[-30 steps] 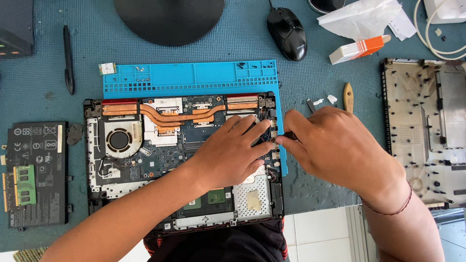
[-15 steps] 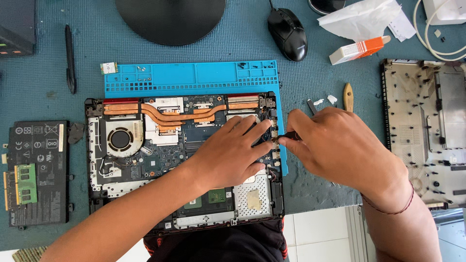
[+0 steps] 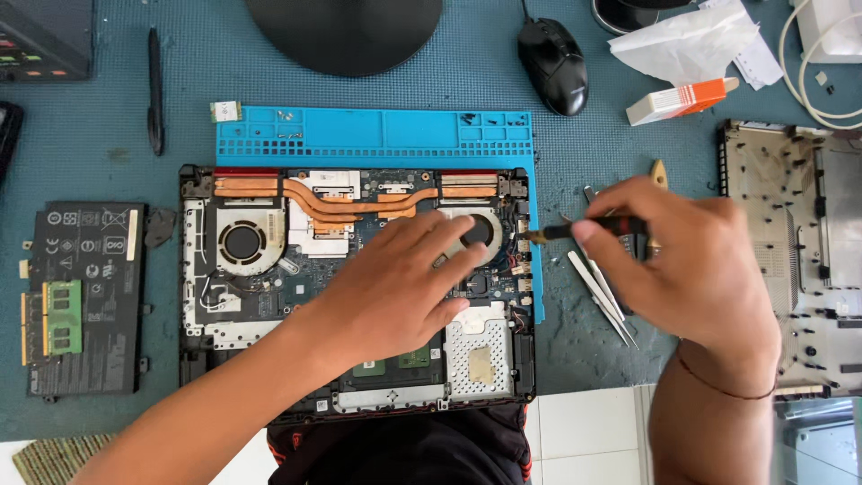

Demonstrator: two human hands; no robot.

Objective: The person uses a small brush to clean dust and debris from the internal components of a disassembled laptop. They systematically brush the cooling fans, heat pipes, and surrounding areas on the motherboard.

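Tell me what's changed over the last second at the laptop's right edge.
The right hand has pulled back to the right, away from the laptop, drawing the screwdriver with it; its tip now sits just off the right edge, and the tweezers on the mat show again. The left hand still rests flat on the board, shifted slightly and baring the right fan. The battery, mouse and back cover have not moved.

— What's the setting from where I sit?

— I see a teal work surface (image 3: 108, 135), speckled and scuffed, filling nearly the whole view under bright, even light.

— Anything beyond the surface?

— Below its near edge I see white floor tiles (image 3: 584, 440) with thin grout lines. Left of those tiles, at the bottom corner, lies a strip of woven, striped mat (image 3: 54, 454).

— Walls, windows?

— None that I can make out.
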